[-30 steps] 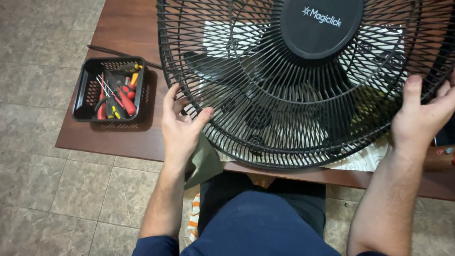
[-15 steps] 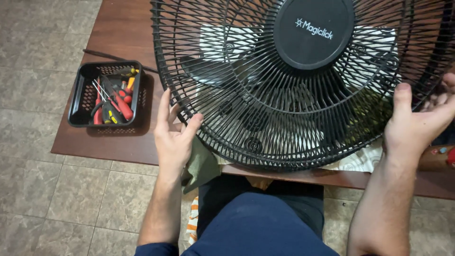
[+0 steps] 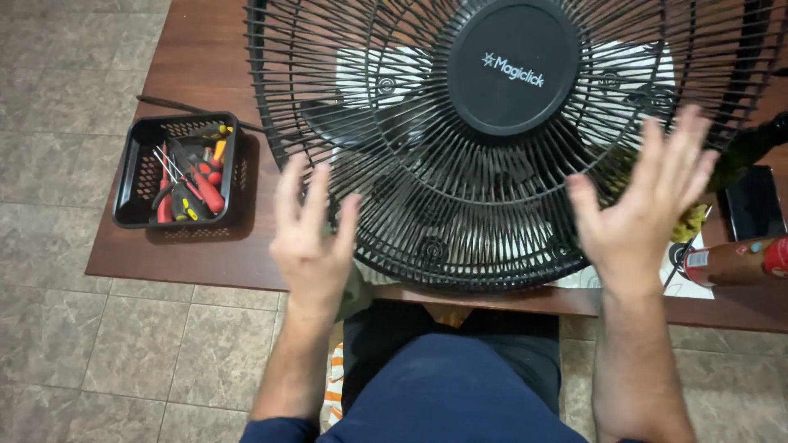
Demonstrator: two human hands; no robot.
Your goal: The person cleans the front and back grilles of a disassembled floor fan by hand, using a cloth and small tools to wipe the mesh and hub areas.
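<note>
Right now both hands hover open in front of the black fan grille (image 3: 460, 189), which lies over the table's near edge and fills most of the table (image 3: 205, 57) toward its far right corner. The left hand (image 3: 313, 238) has its fingers spread and released, grasping nothing, just before the grille's lower left rim. The right hand (image 3: 644, 209) is likewise splayed and empty, over the lower right rim; both look blurred, so whether a fingertip brushes the wire I cannot tell.

To handle such a grille well, I judge it best to take the outer rim at two opposite points, with even pressure, since the thin wires probably flex and the hub cap (image 3: 513, 66) offers no grip.

Counted: one grille with one round hub cap; one black basket (image 3: 131, 176) near the table's left edge, holding several red- and yellow-handled tools (image 3: 197, 184), too tangled to count exactly; one dark rod (image 3: 176, 104) just behind the basket; one reddish bottle (image 3: 735, 261) lying at the near right edge; one dark flat object (image 3: 751, 205) beside it; two hands.
</note>
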